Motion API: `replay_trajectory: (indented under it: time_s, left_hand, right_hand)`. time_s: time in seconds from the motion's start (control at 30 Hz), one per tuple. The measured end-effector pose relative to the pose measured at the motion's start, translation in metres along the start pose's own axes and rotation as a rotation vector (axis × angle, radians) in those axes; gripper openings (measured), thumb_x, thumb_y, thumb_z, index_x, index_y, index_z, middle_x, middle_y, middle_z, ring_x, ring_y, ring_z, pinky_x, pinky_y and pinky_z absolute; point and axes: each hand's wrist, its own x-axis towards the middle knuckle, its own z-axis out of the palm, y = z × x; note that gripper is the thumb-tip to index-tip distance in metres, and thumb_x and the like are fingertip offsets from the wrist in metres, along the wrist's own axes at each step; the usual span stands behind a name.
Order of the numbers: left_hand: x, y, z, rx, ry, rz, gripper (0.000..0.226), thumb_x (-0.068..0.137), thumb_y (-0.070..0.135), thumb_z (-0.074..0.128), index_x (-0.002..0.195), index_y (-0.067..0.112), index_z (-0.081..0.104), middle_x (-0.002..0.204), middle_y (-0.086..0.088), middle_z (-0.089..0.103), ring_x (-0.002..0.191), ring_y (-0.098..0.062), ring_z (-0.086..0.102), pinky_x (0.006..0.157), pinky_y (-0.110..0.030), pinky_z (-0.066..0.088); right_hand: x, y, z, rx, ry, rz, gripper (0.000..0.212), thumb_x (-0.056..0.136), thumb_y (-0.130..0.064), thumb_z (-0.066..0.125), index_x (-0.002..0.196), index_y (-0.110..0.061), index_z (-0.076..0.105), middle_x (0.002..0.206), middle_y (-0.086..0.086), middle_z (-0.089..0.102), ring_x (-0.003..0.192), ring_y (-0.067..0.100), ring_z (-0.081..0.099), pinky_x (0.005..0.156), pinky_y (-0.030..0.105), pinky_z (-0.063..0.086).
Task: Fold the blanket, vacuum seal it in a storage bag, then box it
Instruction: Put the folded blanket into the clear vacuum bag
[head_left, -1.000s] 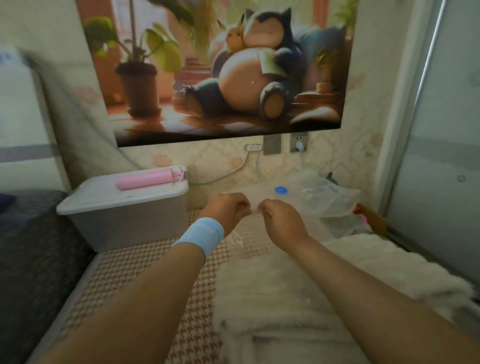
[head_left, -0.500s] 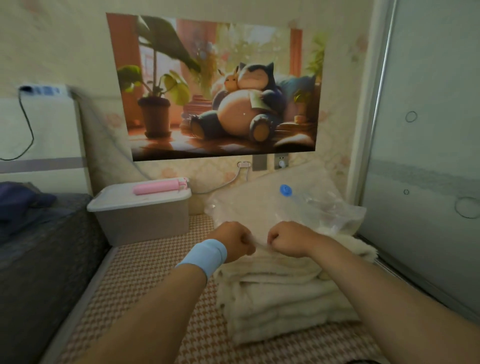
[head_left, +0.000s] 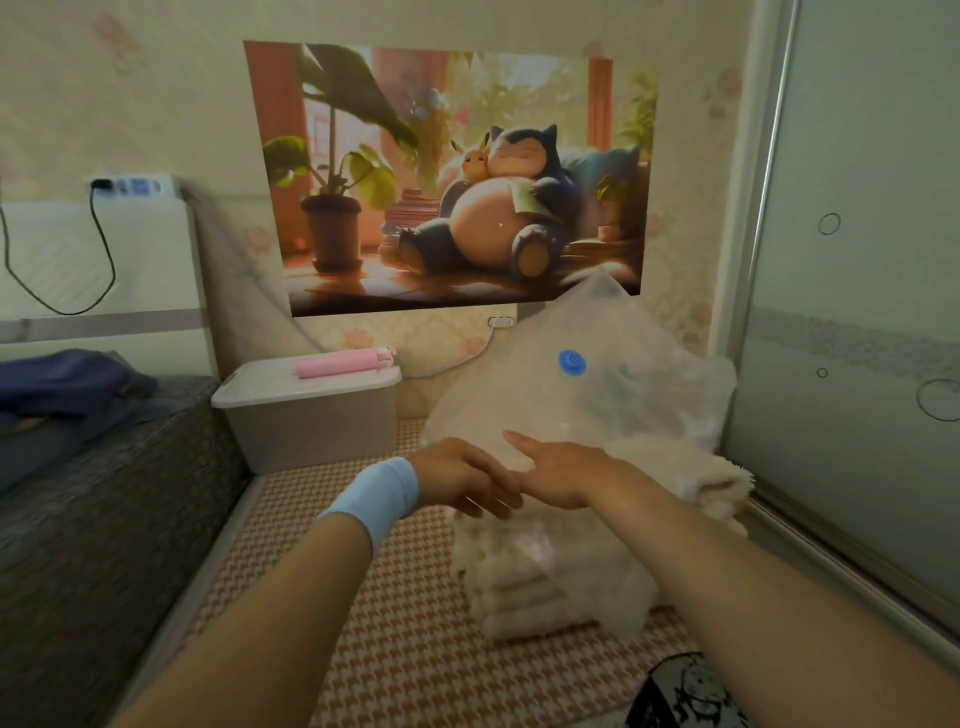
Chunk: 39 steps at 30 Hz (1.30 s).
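Both hands are reaching out in front with nothing gripped, as far as I can see. The left hand (head_left: 457, 478), the one wearing a light blue wristband (head_left: 379, 499), is hanging with its fingers loose and pointing right. The right hand (head_left: 563, 473) is lying flat with its fingers stretched out to the left. Their fingertips are overlapping right at the near edge of the storage bag (head_left: 613, 410), touching the plastic or just above it, hard to say which.

The bag is clear and crinkly, draping over the blanket (head_left: 550, 587) and poking up into a peak behind the hands, with a round blue valve (head_left: 572, 362) showing on its front. The blanket is cream and fluffy, sitting folded in a thick stack of layers, partly under the plastic.

All of it is resting on a brown-and-white houndstooth mat (head_left: 415, 654). A grey plastic box (head_left: 311, 421) with its lid on is sitting to the left by the wall, with a pink tube (head_left: 340, 364) lying on top. A cartoon poster (head_left: 457, 176) is hanging above, a frosted sliding door (head_left: 857, 312) is running along the right, and a dark grey bed (head_left: 88, 499) is sitting on the left with blue cloth (head_left: 62, 379) on it.
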Motion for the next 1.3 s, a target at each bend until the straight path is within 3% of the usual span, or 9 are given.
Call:
replay_trajectory:
  time_s: [0.1, 0.2, 0.37, 0.5, 0.77, 0.97, 1.13, 1.23, 1.3]
  left_hand:
    - [0.013, -0.031, -0.017, 0.123, 0.525, 0.065, 0.037, 0.082, -0.012, 0.048, 0.081, 0.016, 0.072, 0.087, 0.000, 0.075, 0.088, -0.023, 0.070, 0.084, -0.037, 0.056]
    - [0.027, -0.058, -0.021, 0.226, 0.810, 0.083, 0.046, 0.081, -0.012, 0.049, 0.106, 0.022, 0.068, 0.117, 0.000, 0.064, 0.105, -0.019, 0.059, 0.097, -0.036, 0.048]
    - [0.055, -0.089, -0.016, 0.434, 0.582, 0.097, 0.065, 0.088, -0.007, 0.046, 0.144, 0.024, 0.042, 0.152, -0.001, 0.036, 0.141, -0.022, 0.033, 0.112, -0.029, 0.029]
    - [0.075, -0.098, -0.021, 0.362, 0.605, 0.131, 0.065, 0.088, -0.010, 0.037, 0.139, 0.028, 0.048, 0.147, -0.001, 0.046, 0.137, -0.020, 0.041, 0.112, -0.033, 0.034]
    - [0.091, -0.102, -0.040, 0.486, 0.693, 0.220, 0.077, 0.080, 0.010, 0.067, 0.147, 0.029, 0.034, 0.147, -0.001, 0.040, 0.135, -0.023, 0.034, 0.110, -0.031, 0.028]
    - [0.079, -0.091, -0.044, 0.411, 0.731, 0.302, 0.066, 0.080, 0.010, 0.073, 0.137, 0.027, 0.047, 0.133, 0.001, 0.056, 0.122, -0.017, 0.052, 0.102, -0.027, 0.040]
    - [0.049, -0.075, -0.055, 0.360, 0.926, 0.339, 0.028, 0.088, -0.008, 0.054, 0.105, 0.009, 0.069, 0.088, -0.003, 0.069, 0.075, -0.008, 0.061, 0.071, 0.003, 0.036]
    - [0.026, -0.072, -0.072, 0.594, 1.050, 0.454, 0.036, 0.084, -0.015, 0.053, 0.103, 0.007, 0.074, 0.095, -0.009, 0.069, 0.084, -0.023, 0.062, 0.080, -0.015, 0.042]
    - [0.011, -0.077, -0.084, 0.790, 0.984, 0.433, 0.050, 0.083, -0.016, 0.054, 0.116, 0.017, 0.071, 0.102, -0.008, 0.063, 0.094, -0.024, 0.059, 0.089, -0.027, 0.047]
  right_hand:
    - [0.002, -0.001, 0.014, -0.233, -0.029, 0.174, 0.100, 0.076, -0.094, 0.023, 0.150, -0.031, 0.041, 0.152, 0.006, 0.047, 0.139, 0.034, 0.041, 0.112, 0.072, 0.012]
    - [0.005, -0.014, 0.019, -0.428, 0.025, 0.301, 0.083, 0.090, -0.076, 0.026, 0.146, -0.018, 0.048, 0.147, 0.012, 0.049, 0.138, 0.037, 0.041, 0.110, 0.076, 0.005]
    - [0.027, -0.040, 0.038, -0.314, 0.267, -0.075, 0.086, 0.090, -0.030, 0.053, 0.159, -0.020, 0.004, 0.161, 0.013, 0.021, 0.146, 0.034, 0.026, 0.114, 0.057, 0.026]
    - [0.054, -0.038, 0.052, -0.292, 0.408, -0.089, 0.092, 0.091, -0.051, 0.048, 0.159, -0.027, -0.011, 0.137, 0.012, 0.051, 0.121, 0.032, 0.051, 0.099, 0.051, 0.037]
    - [0.078, -0.014, 0.050, -0.189, 0.645, -0.117, 0.034, 0.103, -0.036, 0.046, 0.133, -0.029, 0.060, 0.119, 0.001, 0.059, 0.108, 0.026, 0.058, 0.081, 0.037, 0.046]
    - [0.059, 0.002, 0.044, 0.233, 0.820, -0.465, 0.029, 0.100, -0.042, 0.051, 0.120, -0.031, 0.070, 0.104, -0.013, 0.064, 0.094, 0.006, 0.063, 0.075, 0.032, 0.054]
    - [0.037, -0.009, 0.043, 0.315, 0.860, -0.570, 0.027, 0.102, -0.037, 0.050, 0.119, -0.030, 0.071, 0.107, -0.016, 0.067, 0.095, 0.002, 0.064, 0.078, 0.027, 0.053]
    - [0.034, -0.026, 0.048, 0.091, 0.710, -0.479, 0.027, 0.101, -0.040, 0.052, 0.122, -0.034, 0.067, 0.133, -0.011, 0.058, 0.111, 0.010, 0.060, 0.090, 0.031, 0.047]
    - [0.034, -0.042, 0.059, -0.016, 0.554, -0.358, 0.034, 0.097, -0.048, 0.054, 0.129, -0.038, 0.058, 0.160, -0.003, 0.028, 0.140, 0.017, 0.037, 0.115, 0.049, 0.027]
